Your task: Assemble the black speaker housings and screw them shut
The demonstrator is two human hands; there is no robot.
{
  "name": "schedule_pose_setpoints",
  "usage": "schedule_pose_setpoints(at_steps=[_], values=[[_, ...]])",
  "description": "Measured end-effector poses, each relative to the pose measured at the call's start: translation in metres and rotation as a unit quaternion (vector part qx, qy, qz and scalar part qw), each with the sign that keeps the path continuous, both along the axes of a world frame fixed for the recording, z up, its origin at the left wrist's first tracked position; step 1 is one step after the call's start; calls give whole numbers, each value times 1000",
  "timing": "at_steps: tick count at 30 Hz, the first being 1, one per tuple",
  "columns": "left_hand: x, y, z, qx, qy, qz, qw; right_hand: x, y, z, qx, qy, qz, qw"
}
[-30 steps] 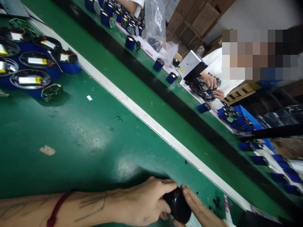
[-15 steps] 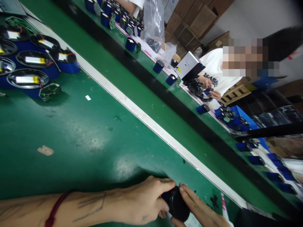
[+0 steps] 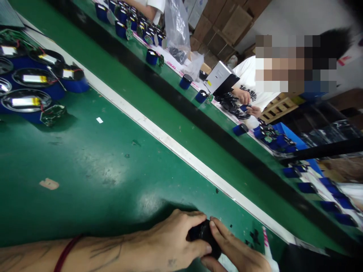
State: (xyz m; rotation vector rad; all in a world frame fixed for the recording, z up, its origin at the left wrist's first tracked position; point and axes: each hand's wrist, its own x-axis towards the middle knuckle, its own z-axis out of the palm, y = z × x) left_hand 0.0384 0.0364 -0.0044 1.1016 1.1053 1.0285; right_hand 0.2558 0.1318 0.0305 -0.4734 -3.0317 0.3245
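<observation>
At the bottom edge, both my hands close around a small round black part [image 3: 202,231] over the green belt [image 3: 113,166]. My left hand [image 3: 172,241] wraps it from the left, thumb and fingers curled over its top. My right hand [image 3: 235,253] presses fingers against its right side. Most of the black part is hidden between my fingers. A red band circles my left wrist [image 3: 66,253].
Blue round housings with batteries [image 3: 28,102] and a green circuit board [image 3: 52,115] sit at the far left. A white stripe [image 3: 176,147] runs along the belt. Across it, another person [image 3: 249,98] handles black parts beside a silver box [image 3: 221,79]; blue parts [image 3: 283,141] line that side.
My fingers have closed further over the black part, covering more of it. The view has shifted slightly; the blue housings sit a little lower and further left.
</observation>
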Motion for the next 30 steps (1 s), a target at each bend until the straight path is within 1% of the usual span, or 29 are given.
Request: schedule_pose_setpoints(at_steps=[5,10,14,19,21,23,25,27,30], values=[[11,-3,-2,-40,-9,-3,999,-1,1,-4,-10,-33,-4,999],[18,1,2,-43,-13,12,999,-5,-3,-11,-10,-37,-19,999],[19,6,5,-28,-17,26,999,-7,1,-9,-31,-36,-5,999],[19,7,4,-23,-20,50,998,-8,2,-9,-65,-28,-20,997],[21,7,1,-31,-28,56,998,-11,-1,-8,-79,-29,-46,995],[24,6,-4,-42,-39,60,997,-17,-4,-4,-116,-40,-88,988],[26,6,-8,-56,-48,58,996,-22,-10,2,-155,-29,-136,978],[26,6,-12,-72,-52,45,995,-26,-16,9,-182,17,-172,968],[24,7,-19,-101,-43,10,994,-30,-28,11,-169,112,-220,954]])
